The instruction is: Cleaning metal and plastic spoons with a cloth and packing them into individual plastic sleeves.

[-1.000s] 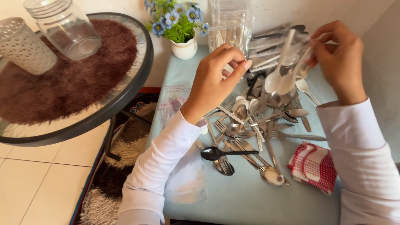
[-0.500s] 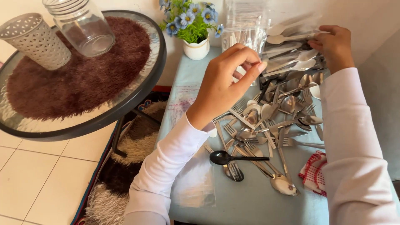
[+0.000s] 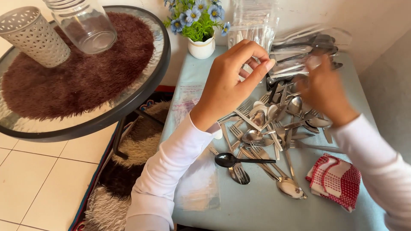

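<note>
A loose pile of steel forks and spoons (image 3: 274, 124) lies on the pale blue table (image 3: 257, 211). My left hand (image 3: 233, 81) hovers over the pile's left side, fingers loosely curled and apart, with nothing in them. Blurred by motion, my right hand (image 3: 323, 92) is above the pile's right side with its back to the camera, so its fingers are hidden. Behind it lies a stack of clear plastic bags with cutlery in them (image 3: 299, 51). A black spoon (image 3: 231, 159) rests at the pile's near edge.
A red-and-white checked cloth (image 3: 336, 179) lies at the front right, an empty clear bag (image 3: 199, 184) at the front left. A white pot of blue flowers (image 3: 202, 47) stands at the back. To the left, a round glass table (image 3: 141, 96) carries a brown mat, a glass jar (image 3: 85, 25) and a white perforated cup (image 3: 30, 36).
My right hand carried a bagged spoon to the stack at the back, let it go, and has dropped toward the loose pile. My left hand has stayed roughly in place.
</note>
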